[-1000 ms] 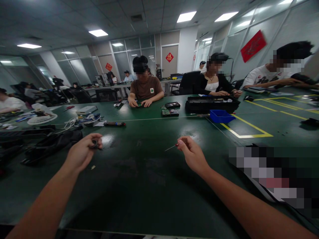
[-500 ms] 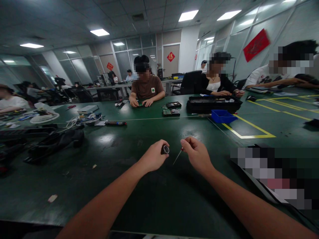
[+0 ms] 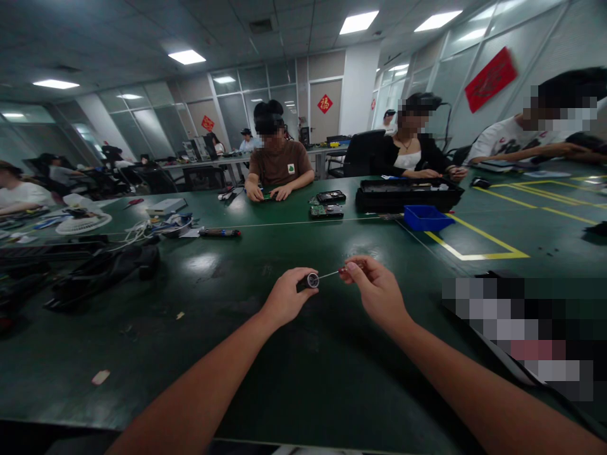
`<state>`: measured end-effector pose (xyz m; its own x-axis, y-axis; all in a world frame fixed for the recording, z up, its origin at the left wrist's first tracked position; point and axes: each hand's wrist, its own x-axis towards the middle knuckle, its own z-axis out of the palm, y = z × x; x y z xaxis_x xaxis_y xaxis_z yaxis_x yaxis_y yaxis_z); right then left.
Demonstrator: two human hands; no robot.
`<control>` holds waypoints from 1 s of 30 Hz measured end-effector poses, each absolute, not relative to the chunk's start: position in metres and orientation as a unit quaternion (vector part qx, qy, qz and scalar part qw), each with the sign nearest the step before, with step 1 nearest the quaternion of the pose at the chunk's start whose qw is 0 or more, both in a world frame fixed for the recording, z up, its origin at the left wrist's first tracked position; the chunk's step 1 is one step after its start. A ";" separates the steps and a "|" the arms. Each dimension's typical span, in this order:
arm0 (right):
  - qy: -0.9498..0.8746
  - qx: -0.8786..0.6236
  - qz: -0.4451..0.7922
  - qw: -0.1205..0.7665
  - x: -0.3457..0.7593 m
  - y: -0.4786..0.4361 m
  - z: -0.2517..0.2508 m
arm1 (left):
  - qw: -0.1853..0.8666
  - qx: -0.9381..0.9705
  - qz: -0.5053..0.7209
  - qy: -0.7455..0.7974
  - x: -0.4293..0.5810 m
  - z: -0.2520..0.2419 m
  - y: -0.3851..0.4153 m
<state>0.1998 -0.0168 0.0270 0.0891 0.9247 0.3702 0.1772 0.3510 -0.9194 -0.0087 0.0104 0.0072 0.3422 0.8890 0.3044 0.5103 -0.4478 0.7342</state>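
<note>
The left grip (image 3: 285, 297) holds a black thing (image 3: 310, 281), round like a tube, with a shiny, pale edge at one end. It is up above the green bench (image 3: 294, 385). The right grip (image 3: 377, 284) holds a screwdriver (image 3: 330, 274), thin and shiny with some red. Its tip is by that end; I can't tell if they touch.

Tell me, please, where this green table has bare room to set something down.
Bare tabletop shows between the forearms, and beyond the left hand and right hand, short of the green circuit board. The far left is crowded with black parts and white cables.
</note>
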 end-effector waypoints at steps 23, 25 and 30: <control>-0.586 -0.489 0.306 0.569 0.201 -0.015 0.025 | 0.249 0.781 0.353 0.451 -0.008 0.007 0.010; -0.580 -0.499 0.298 0.571 0.201 -0.015 0.024 | 0.257 0.778 0.358 0.449 -0.007 0.007 0.009; -0.588 -0.512 0.275 0.563 0.201 -0.016 0.028 | 0.296 0.755 0.376 0.448 -0.006 0.006 0.009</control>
<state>0.2015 -0.0161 0.0279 0.1572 0.9114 0.3803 0.2921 0.3250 -0.8995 -0.0056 0.0094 0.0058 0.3149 0.8997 0.3022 0.4538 -0.4224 0.7846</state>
